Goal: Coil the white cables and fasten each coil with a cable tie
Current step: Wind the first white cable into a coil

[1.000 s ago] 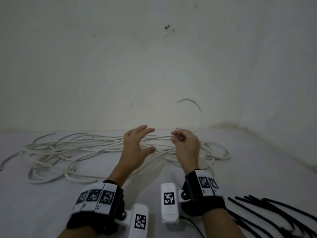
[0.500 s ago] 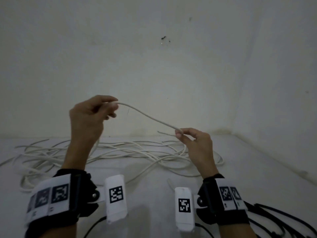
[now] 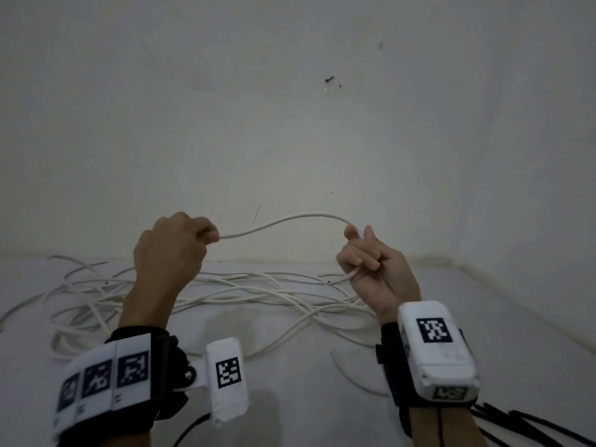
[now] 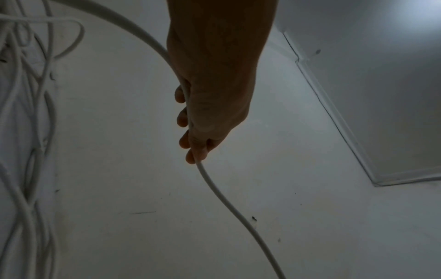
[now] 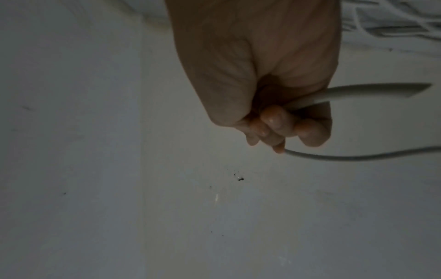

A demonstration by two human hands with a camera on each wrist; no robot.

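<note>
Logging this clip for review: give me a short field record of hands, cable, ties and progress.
left hand: grips the white cable
right hand: grips the same cable near its cut end
span: arches between the hands, lifted
loose cables: tangled on the white surface
cable ties: black, lower right, untouched
progress: no finished coil visible

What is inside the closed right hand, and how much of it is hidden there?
The right hand grips the white cable; its cut end sticks out. The part inside the curled fingers is covered.
</note>
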